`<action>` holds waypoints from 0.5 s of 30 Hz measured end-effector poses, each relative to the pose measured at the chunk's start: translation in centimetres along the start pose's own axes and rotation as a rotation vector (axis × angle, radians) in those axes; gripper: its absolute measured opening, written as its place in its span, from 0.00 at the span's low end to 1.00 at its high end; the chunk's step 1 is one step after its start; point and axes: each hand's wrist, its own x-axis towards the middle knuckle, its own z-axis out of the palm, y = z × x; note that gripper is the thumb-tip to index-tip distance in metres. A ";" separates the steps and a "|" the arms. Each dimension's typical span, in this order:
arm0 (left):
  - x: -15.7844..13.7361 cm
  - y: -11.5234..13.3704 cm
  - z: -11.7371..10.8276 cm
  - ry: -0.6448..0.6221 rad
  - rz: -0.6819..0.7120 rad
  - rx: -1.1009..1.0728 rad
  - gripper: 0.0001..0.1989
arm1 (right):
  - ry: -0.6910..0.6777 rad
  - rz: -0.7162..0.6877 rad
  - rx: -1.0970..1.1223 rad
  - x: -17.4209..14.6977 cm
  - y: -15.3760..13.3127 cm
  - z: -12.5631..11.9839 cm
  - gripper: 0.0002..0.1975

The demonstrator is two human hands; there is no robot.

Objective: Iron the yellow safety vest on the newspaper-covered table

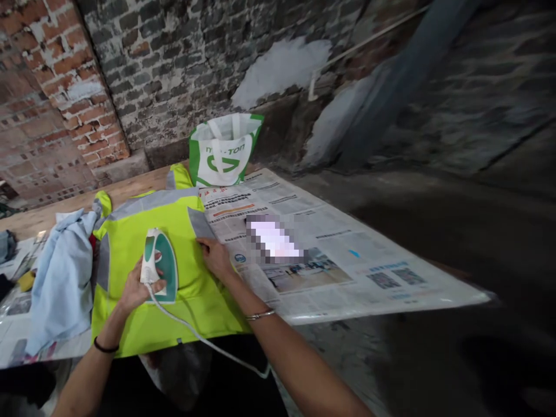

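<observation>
A white and green clothes iron [172, 267] rests on a bright yellow garment [130, 231] with grey bands, spread flat on the table. My left hand [138, 285] is wrapped round the iron's handle. Its white cord [186, 323] runs down across the cloth and over the front edge. At the garment's right side, my right hand [215, 258] has its fingers bent and pinched at the edge, by a grey band. The cloth between those fingertips is too small to make out clearly, but they touch the garment.
Newspaper under clear plastic [373, 255] covers the table's right side, with a blurred-out phone-like object [275, 238] on it. A white and green bag [226, 152] stands behind. Light blue cloth [65, 272] lies at left. A brick wall [174, 69] rises behind.
</observation>
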 end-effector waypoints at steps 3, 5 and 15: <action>-1.1 -0.5 -3.2 0.057 -0.016 0.043 0.21 | -0.003 0.004 -0.008 0.0 0.2 0.0 0.25; -1.8 -0.9 -5.1 0.097 -0.032 0.077 0.21 | -0.008 0.001 -0.011 0.0 0.2 0.0 0.26; -2.3 -2.1 -6.7 0.165 -0.035 0.169 0.21 | -0.005 -0.041 0.028 -0.1 0.7 0.4 0.26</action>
